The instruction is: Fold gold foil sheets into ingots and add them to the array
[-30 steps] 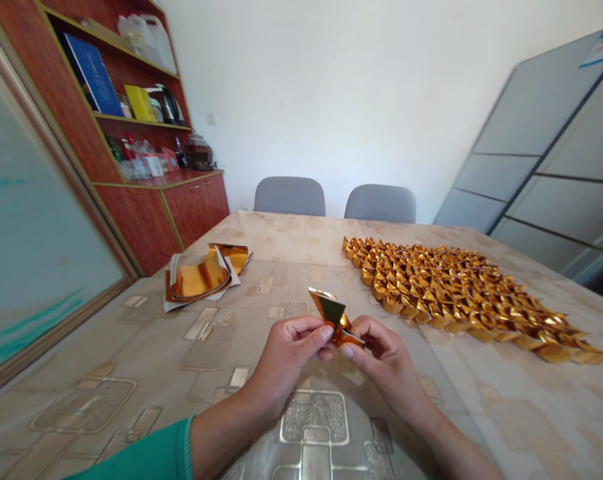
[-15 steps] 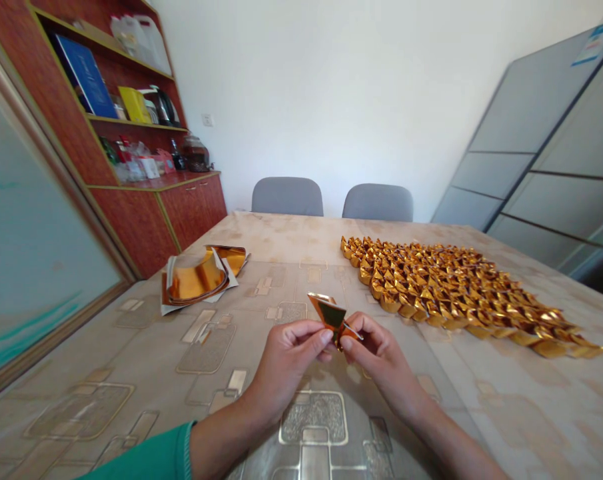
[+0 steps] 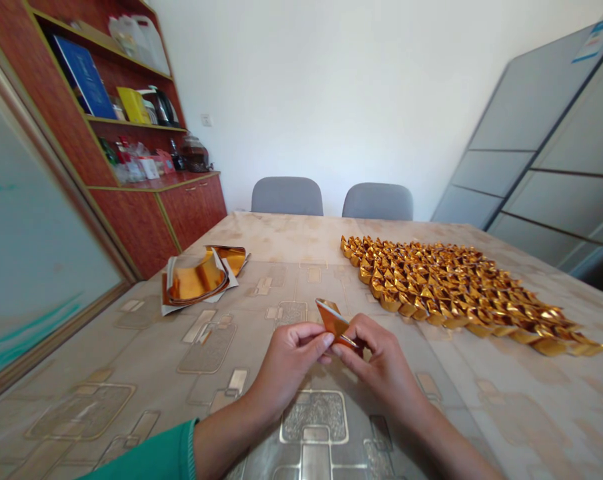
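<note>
From my head view, my left hand [image 3: 297,350] and right hand [image 3: 378,347] are over the table [image 3: 281,237], thumbs and fingers closed in a pinch on one folded gold paper [image 3: 333,320] between them. The paper stack [image 3: 197,280] lies well apart on my left, leaving room there; rows of gold pieces [image 3: 446,287] sit nearer my right, which is tighter. The table's far edge hides the chairs' [image 3: 287,195] lower parts; its near edge is out of sight. My fingers cover the paper's lower folds.
</note>
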The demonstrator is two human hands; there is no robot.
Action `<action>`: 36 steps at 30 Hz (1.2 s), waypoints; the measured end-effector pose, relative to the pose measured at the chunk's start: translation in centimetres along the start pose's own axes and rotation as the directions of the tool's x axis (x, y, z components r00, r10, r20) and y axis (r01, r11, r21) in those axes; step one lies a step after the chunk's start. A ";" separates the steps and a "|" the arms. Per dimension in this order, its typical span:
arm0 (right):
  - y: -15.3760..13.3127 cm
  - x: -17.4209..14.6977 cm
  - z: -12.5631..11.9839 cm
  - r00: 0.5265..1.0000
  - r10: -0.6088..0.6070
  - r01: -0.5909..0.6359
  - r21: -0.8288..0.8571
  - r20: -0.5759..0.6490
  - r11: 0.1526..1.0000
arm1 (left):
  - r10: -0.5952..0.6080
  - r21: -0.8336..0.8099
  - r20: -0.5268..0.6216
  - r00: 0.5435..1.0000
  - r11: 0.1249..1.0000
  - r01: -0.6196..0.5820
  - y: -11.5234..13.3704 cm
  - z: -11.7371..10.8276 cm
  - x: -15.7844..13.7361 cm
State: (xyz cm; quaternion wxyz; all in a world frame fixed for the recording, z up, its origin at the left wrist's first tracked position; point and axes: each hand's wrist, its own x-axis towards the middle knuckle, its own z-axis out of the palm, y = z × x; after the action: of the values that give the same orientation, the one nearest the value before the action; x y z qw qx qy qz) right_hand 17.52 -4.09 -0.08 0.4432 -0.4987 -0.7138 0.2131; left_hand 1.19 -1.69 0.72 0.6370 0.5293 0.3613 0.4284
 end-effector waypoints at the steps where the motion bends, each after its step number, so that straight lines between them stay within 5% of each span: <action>1: 0.0 0.0 0.0 1.000 -0.002 0.002 -0.017 0.003 1.000 | -0.014 -0.011 0.003 1.000 1.000 0.014 -0.1 -0.1 0.1; 8: 0.0 -0.2 0.2 0.999 -0.030 0.031 -0.025 0.030 0.999 | -0.052 -0.059 -0.020 0.998 0.997 0.051 -0.7 -0.2 0.3; 16: 0.0 -0.5 0.9 0.998 0.067 -0.067 0.307 0.013 0.949 | -0.159 -0.380 -0.011 0.987 0.914 0.143 -0.3 0.1 0.1; 36: 0.3 -0.1 1.0 0.984 0.146 -0.092 0.418 -0.099 0.904 | -0.171 -0.363 0.011 0.985 0.917 0.163 -0.7 0.3 0.0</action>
State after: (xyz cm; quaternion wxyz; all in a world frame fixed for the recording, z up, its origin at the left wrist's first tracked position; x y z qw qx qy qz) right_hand 16.82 -3.93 -0.86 0.5694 -0.4494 -0.5909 0.3530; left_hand 1.55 -1.83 0.11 0.7542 0.3656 0.3264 0.4371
